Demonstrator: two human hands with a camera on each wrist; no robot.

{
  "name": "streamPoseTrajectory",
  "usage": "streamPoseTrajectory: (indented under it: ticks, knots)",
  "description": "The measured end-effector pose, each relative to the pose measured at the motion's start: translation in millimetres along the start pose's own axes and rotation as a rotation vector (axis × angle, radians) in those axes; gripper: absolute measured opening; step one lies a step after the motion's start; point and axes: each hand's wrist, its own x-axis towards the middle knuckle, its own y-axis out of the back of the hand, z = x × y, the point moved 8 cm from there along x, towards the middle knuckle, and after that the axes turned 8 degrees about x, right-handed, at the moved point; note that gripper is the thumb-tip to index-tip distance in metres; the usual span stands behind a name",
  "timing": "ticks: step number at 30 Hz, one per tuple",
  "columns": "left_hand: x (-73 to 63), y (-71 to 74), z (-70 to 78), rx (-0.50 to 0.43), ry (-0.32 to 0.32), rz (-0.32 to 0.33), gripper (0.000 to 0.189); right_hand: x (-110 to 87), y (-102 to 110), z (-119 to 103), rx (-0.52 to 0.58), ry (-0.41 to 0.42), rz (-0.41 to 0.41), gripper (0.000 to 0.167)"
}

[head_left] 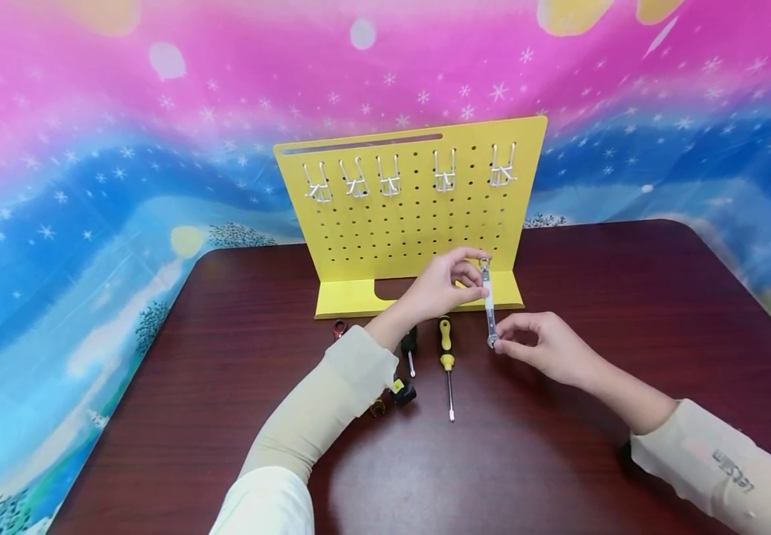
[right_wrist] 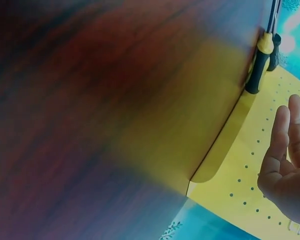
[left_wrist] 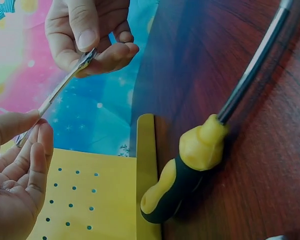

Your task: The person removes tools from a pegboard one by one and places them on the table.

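A silver combination wrench (head_left: 489,303) is held up between the two hands in front of the yellow pegboard (head_left: 419,223). My left hand (head_left: 444,286) pinches it near its upper end between thumb and fingers. At its lower end, the thumb and fingertips of my right hand (head_left: 552,345) grip the wrench head. Both hands appear with the wrench (left_wrist: 60,92) in the left wrist view. Only part of a hand (right_wrist: 287,150) shows at the edge of the right wrist view, and the wrench is out of sight there.
A yellow-and-black screwdriver (head_left: 448,364) lies in front of the pegboard. Left of it are a smaller dark screwdriver (head_left: 410,349), a black-and-yellow item (head_left: 402,391) and a red-ended tool (head_left: 339,328), partly hidden by the left arm. Several white hooks (head_left: 445,171) line the pegboard's top.
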Motion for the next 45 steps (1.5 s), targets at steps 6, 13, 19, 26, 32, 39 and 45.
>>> streamPoseTrajectory:
  ticks: [6,13,19,26,32,39,45]
  knots:
    - [-3.9,-2.8,-3.3,0.016,0.015,-0.022,0.046,-4.3,-6.6,0.8,0.029,-0.008,-0.043,0.006]
    - [-9.8,-7.3,-9.0,0.061,0.039,-0.033,0.046,-10.2,-13.0,-1.3,0.085,-0.014,-0.108,0.006]
    - [-14.1,-13.1,-13.6,0.126,0.035,-0.052,0.044,-14.6,-20.8,3.4,0.125,-0.053,-0.170,0.009]
    - [-16.4,-15.9,-19.7,0.175,0.060,-0.065,0.042,-14.5,-27.2,9.5,0.161,-0.042,-0.219,0.007]
    - [-17.5,-21.5,-23.4,0.177,0.080,-0.095,0.041,-15.4,-33.5,13.9,0.211,-0.042,-0.258,0.008]
    - [-18.7,-25.1,-26.8,0.190,0.094,-0.104,0.040,-16.8,-36.7,14.4,0.268,-0.062,-0.283,0.010]
    - [-18.3,-29.1,-29.4,0.197,0.104,-0.131,0.040,-17.8,-39.1,16.6,0.267,-0.087,-0.301,0.007]
